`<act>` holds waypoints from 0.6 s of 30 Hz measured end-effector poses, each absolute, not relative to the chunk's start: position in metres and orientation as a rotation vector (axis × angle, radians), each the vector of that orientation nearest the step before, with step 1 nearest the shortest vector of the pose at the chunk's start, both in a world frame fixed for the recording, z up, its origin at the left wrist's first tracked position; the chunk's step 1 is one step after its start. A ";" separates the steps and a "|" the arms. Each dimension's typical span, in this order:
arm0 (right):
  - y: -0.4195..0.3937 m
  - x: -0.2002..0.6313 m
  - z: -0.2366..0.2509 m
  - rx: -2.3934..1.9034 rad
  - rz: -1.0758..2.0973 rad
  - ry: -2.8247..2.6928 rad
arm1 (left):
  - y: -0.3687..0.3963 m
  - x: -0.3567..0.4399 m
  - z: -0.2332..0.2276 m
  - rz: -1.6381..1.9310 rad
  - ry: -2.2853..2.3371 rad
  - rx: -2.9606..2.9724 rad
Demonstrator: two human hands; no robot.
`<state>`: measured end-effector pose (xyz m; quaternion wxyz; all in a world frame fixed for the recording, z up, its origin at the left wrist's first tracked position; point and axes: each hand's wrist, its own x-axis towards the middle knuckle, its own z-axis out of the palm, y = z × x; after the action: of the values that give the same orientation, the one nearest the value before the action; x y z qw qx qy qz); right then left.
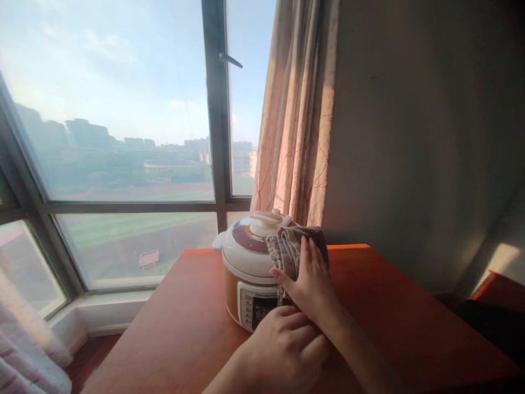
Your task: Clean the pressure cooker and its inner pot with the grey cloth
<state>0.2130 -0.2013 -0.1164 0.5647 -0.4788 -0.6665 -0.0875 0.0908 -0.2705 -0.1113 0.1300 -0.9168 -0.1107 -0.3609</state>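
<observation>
Two hands work at a cooker that stands on a reddish wooden counter beside a big window. The right hand lies flat, fingers stretched out and close together, pressing a brown striped cloth against the right side of the cooker's lid. The cloth is bunched in folds under the palm and drapes from the lid's edge down the side of the pot; the thumb points left across the front, just above the control panel. This hand is not curled round the cloth, only laid open upon it. The left hand sits lower and nearer the camera, fingers loosely bent inward, its knuckles just in front of the control panel and touching or nearly touching the right wrist. Whether it has hold of anything I cannot tell, as the fingertips are hidden behind the hand itself.

The cooker is cream with an orange band round its body, a dark reddish ring on the lid and a pale knob on top. It stands near the far edge of the counter, close to a pale patterned curtain that hangs against a grey wall. Through the window, hazy buildings and green ground show under a bright sky.
</observation>
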 end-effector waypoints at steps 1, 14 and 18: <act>-0.199 0.205 -0.118 -1.129 -0.219 -1.539 | -0.270 0.082 -0.110 -1.127 -0.330 -2.606; -0.171 0.242 -0.110 -1.057 -0.166 -1.605 | -0.143 -0.037 -0.083 -1.974 -1.859 -1.749; -0.145 0.265 -0.102 -1.007 -0.027 -1.635 | -0.123 -0.040 -0.087 -2.010 -1.988 -2.014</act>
<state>0.2655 -0.1447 -0.1016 0.5736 -0.4295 -0.6974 -0.0116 -0.0402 -0.1234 -0.0869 -0.1639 -0.5723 -0.5650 -0.5712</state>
